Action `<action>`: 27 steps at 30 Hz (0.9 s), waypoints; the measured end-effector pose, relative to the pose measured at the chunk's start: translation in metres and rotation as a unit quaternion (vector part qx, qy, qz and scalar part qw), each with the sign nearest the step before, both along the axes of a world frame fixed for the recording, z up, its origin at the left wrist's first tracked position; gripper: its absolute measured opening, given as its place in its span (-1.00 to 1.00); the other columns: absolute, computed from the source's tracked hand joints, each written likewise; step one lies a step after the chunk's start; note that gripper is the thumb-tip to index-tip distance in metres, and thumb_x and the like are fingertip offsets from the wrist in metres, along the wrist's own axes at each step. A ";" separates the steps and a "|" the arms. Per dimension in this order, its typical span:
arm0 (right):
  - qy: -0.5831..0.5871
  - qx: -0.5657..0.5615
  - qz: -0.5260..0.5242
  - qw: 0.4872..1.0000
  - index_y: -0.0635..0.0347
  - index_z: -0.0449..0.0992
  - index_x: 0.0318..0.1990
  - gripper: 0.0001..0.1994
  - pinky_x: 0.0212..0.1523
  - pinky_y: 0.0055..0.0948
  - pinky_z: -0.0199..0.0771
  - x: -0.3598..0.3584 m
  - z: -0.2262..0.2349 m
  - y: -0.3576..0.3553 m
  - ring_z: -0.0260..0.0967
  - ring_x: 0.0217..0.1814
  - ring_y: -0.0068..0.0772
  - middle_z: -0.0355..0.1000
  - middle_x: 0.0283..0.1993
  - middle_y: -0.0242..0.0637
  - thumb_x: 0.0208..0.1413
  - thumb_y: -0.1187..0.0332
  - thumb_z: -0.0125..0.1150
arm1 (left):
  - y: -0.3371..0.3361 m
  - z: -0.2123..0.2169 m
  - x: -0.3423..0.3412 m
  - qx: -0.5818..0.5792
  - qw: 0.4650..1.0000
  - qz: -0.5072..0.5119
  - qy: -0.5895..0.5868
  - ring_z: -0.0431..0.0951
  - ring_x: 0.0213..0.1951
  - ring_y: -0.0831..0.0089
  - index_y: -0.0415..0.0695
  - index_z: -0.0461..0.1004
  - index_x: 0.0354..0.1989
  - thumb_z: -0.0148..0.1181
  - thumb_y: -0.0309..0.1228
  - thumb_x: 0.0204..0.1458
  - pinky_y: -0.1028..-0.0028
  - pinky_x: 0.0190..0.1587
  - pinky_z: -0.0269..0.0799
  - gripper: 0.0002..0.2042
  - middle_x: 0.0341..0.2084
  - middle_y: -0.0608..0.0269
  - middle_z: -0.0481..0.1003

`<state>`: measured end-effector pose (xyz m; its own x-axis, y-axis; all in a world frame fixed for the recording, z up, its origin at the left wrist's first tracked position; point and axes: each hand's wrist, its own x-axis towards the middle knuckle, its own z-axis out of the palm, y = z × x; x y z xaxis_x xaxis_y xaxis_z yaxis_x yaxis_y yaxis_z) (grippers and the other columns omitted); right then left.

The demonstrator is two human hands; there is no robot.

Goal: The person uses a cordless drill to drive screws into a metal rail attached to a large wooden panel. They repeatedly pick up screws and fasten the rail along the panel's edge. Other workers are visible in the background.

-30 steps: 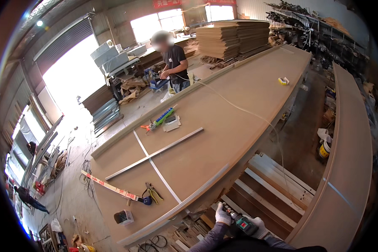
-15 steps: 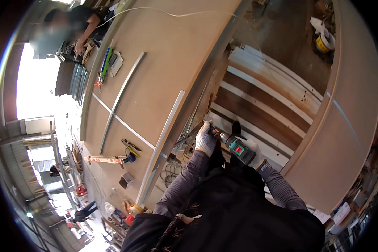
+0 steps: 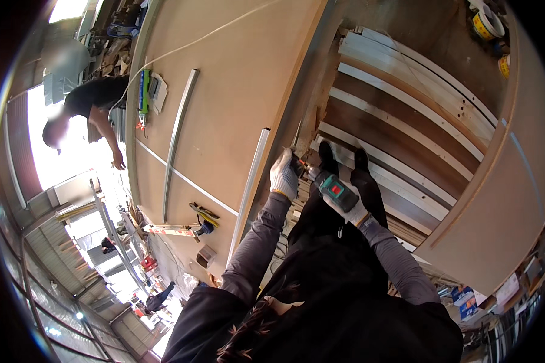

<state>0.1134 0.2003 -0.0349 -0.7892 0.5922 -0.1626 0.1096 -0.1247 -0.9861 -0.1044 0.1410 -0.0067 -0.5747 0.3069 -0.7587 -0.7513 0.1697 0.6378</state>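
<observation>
My right hand [image 3: 350,212], in a white glove, is closed round the grip of a green and black cordless drill [image 3: 336,191]. The drill points up and left, away from my body. Just past its chuck is my left hand [image 3: 283,175], also gloved, with the fingers curled in by the drill's tip. A small dark piece shows at those fingers; its kind cannot be made out. Both hands are beside the near edge of a large brown board [image 3: 224,97]. A pale metal strip [image 3: 252,181] lies along that edge.
On the board lie another metal strip [image 3: 178,145], a green caulking gun [image 3: 143,100], pliers [image 3: 204,213] and a small box [image 3: 206,256]. White slats [image 3: 381,121] lie low on my right, before another brown panel [image 3: 484,230]. A co-worker [image 3: 97,100] stands across the board.
The view has turned and shifted, and both my feet now show. My hands stay close together at the drill. The co-worker leans further toward the board, one arm hanging down.
</observation>
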 end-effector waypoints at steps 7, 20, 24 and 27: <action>-0.048 0.077 0.027 0.996 0.15 0.57 -0.04 -0.63 -0.15 -0.17 0.57 -0.006 -0.035 -0.005 0.56 -0.16 -0.06 0.58 -0.21 -0.16 0.05 0.20 0.47 | -0.005 0.003 -0.018 -0.032 0.999 -0.016 0.020 0.51 -0.38 0.55 -0.26 0.56 -0.01 0.18 -0.27 0.32 0.51 -0.22 0.52 -0.71 -0.41 0.36 0.50; -0.102 -0.044 0.028 0.993 0.18 0.56 -0.01 -0.57 -0.06 -0.29 0.62 0.004 -0.037 0.000 0.60 -0.02 -0.21 0.60 -0.07 -0.18 -0.04 0.30 0.55 | 0.008 0.036 -0.008 -0.104 0.992 -0.045 0.059 0.47 -0.50 0.58 -0.32 0.60 -0.21 0.23 -0.23 0.27 0.55 -0.40 0.35 -0.68 -0.52 0.29 0.53; -0.128 0.004 0.063 0.990 0.13 0.56 -0.12 -0.63 -0.15 -0.26 0.59 -0.007 -0.043 0.005 0.57 -0.11 -0.11 0.56 -0.16 -0.21 -0.07 0.30 0.56 | 0.004 0.100 -0.044 -0.174 0.902 -0.326 0.222 0.57 -0.44 0.47 -0.31 0.58 -0.17 0.29 -0.34 0.17 0.51 -0.34 0.47 -0.76 -0.45 0.18 0.59; -0.165 0.074 0.121 0.976 0.10 0.55 -0.21 -0.67 -0.23 -0.23 0.56 -0.001 -0.067 -0.001 0.54 -0.18 -0.06 0.52 -0.24 -0.21 -0.08 0.25 0.55 | -0.011 0.099 -0.098 -0.078 0.793 -0.402 0.452 0.59 -0.31 0.29 -0.29 0.53 0.05 0.38 -0.46 0.00 0.36 -0.16 0.54 -0.60 -0.34 0.09 0.57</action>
<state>0.1124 0.1989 -0.1022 -0.8279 0.4316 -0.3581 0.4330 0.0861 -0.8973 -0.2022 0.1299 0.0924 -0.5718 0.7922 -0.2132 0.3914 0.4919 0.7777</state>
